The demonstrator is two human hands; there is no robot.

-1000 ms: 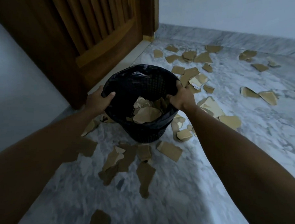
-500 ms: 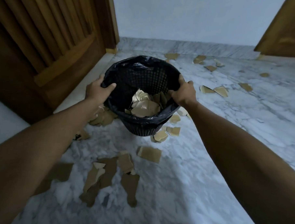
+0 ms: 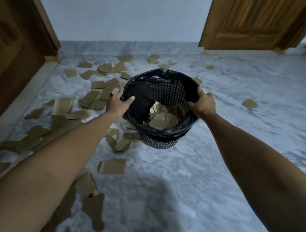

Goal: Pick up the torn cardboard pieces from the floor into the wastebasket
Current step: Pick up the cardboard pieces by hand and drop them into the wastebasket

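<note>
Gripping the wastebasket (image 3: 164,105) by its rim, left hand (image 3: 118,103) and right hand (image 3: 202,104) each curl over the black liner (image 3: 167,132) (loosely fitted, I'd say). Tilt it and its cardboard could spill back among the torn cardboard pieces (image 3: 96,99) littering the floor (image 3: 234,154).
</note>
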